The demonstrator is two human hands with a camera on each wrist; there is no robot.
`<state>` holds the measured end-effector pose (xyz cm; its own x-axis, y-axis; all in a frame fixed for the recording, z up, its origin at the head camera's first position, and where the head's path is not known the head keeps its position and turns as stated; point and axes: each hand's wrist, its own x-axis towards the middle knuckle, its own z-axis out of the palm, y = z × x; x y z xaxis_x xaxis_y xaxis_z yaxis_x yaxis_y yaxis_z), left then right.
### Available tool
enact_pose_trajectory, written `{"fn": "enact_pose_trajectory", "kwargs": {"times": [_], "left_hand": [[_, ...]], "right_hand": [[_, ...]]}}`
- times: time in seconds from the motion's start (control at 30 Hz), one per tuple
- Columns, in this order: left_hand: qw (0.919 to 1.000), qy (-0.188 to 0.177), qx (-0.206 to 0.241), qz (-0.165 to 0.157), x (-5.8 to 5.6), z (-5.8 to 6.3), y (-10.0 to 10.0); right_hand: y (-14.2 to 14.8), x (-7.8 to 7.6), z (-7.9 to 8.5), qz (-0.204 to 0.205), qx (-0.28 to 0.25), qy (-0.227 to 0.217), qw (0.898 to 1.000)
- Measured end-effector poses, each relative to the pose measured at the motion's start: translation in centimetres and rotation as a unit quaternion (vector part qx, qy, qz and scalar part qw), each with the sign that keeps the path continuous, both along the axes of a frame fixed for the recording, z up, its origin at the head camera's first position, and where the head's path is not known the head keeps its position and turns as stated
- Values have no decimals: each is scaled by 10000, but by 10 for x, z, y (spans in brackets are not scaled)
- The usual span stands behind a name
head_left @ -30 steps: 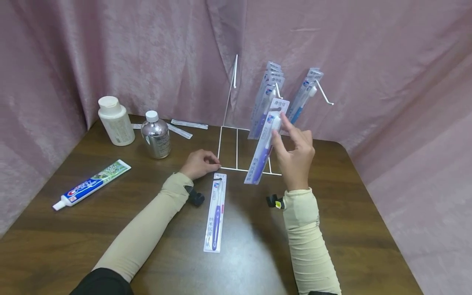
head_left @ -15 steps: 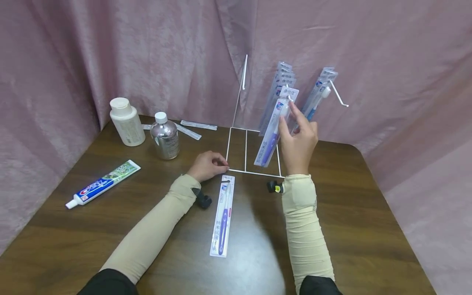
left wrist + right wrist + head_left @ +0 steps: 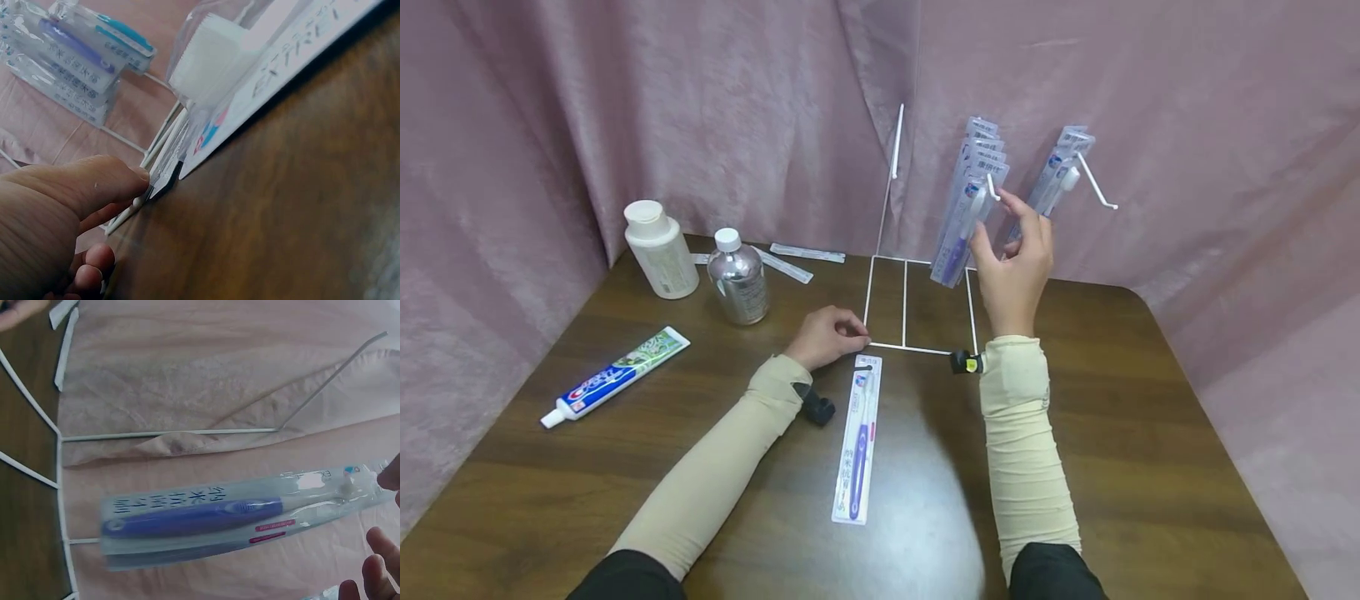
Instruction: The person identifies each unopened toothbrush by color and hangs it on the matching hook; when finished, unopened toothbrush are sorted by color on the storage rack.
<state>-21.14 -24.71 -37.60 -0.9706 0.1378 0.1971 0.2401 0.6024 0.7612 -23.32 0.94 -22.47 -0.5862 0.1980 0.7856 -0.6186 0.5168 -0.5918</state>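
Note:
A rack of white wire [image 3: 904, 304] stands at the table's far edge with hooks rising from it. My left hand [image 3: 829, 335] pinches the front left corner of its base between thumb and fingers. On the middle hook hangs a row of packaged toothbrushes [image 3: 973, 167]. My right hand [image 3: 1018, 262] holds the front packaged toothbrush [image 3: 194, 519], a purple one, by the edge near its brush head, close to the hook's tip. Another purple packaged toothbrush [image 3: 856, 442] lies flat on the table, its top end just below my left fingertips.
Blue-handled packaged toothbrushes [image 3: 1056, 171] hang on the right hook. The left hook [image 3: 898, 142] is bare. At the left are a toothpaste tube [image 3: 617, 375], a white bottle [image 3: 662, 254], a silver bottle [image 3: 739, 283] and narrow white packets [image 3: 807, 252]. A pink curtain [image 3: 737, 108] hangs behind.
My right hand has moved up and away from me, bringing the purple packaged toothbrush onto the middle hook and back against the row. My left hand has stayed on the rack's corner.

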Motion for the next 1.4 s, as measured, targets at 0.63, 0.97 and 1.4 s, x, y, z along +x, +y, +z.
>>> {"fn": "enact_pose_trajectory", "kwargs": {"times": [0.63,0.97,1.4], "left_hand": [[10000,-85,17,47,-9,-2,-10],[10000,-32,34,-88,-10,-7,-3],[9999,-117,38,-52,-8,-2,-2]], "right_hand": [[-42,40,-135,1983,-712,-3142,9257],[-42,74,-140,2384,2832,-3242,8706],[-40,76,-137,2424,2814,-3206,8714]]}}
